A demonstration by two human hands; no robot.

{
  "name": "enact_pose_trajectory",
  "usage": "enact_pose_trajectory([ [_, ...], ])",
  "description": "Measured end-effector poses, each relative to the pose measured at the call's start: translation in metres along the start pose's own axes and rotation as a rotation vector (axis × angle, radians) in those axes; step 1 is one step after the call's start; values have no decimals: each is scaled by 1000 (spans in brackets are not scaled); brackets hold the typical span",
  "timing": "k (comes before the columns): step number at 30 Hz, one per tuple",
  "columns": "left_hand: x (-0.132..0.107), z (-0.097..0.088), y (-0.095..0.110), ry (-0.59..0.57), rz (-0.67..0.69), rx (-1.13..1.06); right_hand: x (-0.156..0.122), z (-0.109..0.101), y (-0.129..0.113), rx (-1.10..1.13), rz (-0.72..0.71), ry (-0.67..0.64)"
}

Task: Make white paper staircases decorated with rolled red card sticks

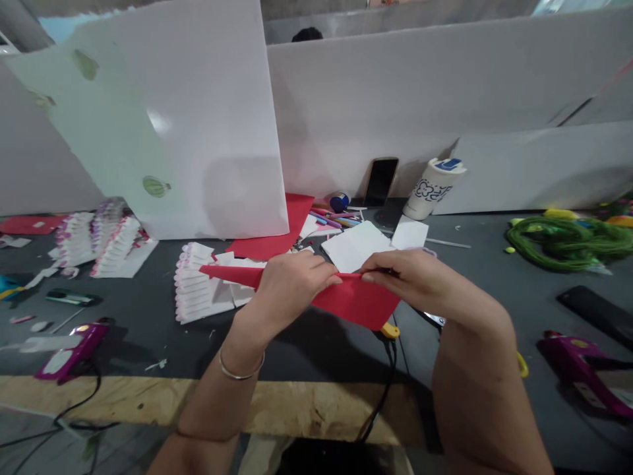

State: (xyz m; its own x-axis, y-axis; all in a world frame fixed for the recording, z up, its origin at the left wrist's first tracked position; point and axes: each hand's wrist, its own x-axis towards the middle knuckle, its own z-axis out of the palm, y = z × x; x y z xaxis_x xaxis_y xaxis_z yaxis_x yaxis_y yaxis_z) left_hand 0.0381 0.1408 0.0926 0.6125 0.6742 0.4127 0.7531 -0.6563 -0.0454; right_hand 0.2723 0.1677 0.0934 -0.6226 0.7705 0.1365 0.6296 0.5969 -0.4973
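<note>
A sheet of red paper (pixel 353 303) is held above the dark table, with a fold or crease along its upper edge. My left hand (pixel 291 280) grips that edge near its middle, thumb and fingers pinched together. A little to the right, my right hand (pixel 408 270) pinches the same edge between thumb and fingers. One narrow red end sticks out left past my left hand. Below and behind it lies a fan-shaped white paper piece with pink tips (pixel 200 290). Under the paper's right corner a yellow-handled tool (pixel 390 330) shows only in part.
White cards (pixel 359 244), colored pens (pixel 331 218), a phone (pixel 380 181) and a white tumbler (pixel 432 188) stand or lie behind my hands. Green cord (pixel 568 241) lies at right. Magenta devices (pixel 74 349) sit on both sides, and a white board (pixel 217 125) rises at back left.
</note>
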Motion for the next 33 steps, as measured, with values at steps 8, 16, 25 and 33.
enact_pose_trajectory([
  [8, 0, -3, 1, -13, -2, 6, -1, -2, -2, 47, 6, -32],
  [16, 0, 4, 0, 10, -35, 5, 5, 10, -9, -4, -116, 136],
  [25, 3, 2, 0, 46, -30, 62, 6, 8, -2, -17, -109, 88],
  [33, 4, 11, -8, 53, -38, 14, 8, 6, 2, 6, -64, 38],
])
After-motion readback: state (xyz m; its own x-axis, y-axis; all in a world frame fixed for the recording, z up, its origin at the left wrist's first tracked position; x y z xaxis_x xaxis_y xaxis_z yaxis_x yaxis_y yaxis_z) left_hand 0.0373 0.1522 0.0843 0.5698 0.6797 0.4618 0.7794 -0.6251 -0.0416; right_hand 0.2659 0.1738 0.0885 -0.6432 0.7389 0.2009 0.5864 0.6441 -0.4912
